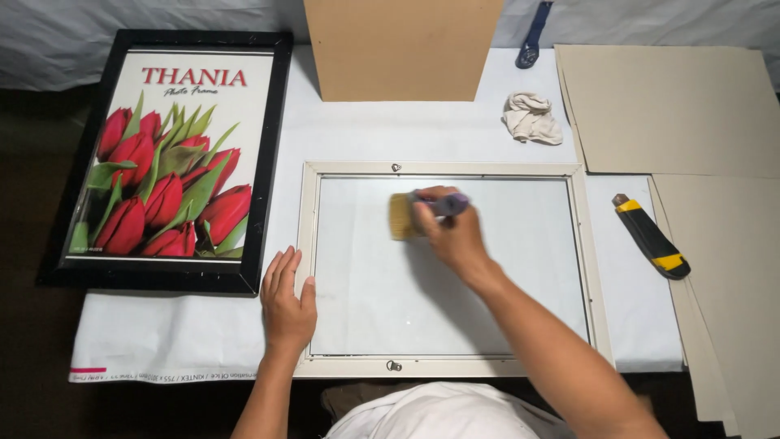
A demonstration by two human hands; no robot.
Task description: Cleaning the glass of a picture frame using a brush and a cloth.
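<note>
right hand (455,236) pinches a brush (402,216) at the glass's (455,309) 11 o'clock, most glass unswept; left hand (286,301) spread flat on the frame (307,244).

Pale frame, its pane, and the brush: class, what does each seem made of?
Pale frame: probably painted wood or plastic; matte cream moulding with metal hangers. Pane: likely glass, clear with faint sheen. Brush in the right hand: tan bristles, natural or synthetic; purplish handle, probably plastic.

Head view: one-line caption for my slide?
Right hand sweeps a brush over the glass of a pale frame while the left hand steadies its edge.
</note>
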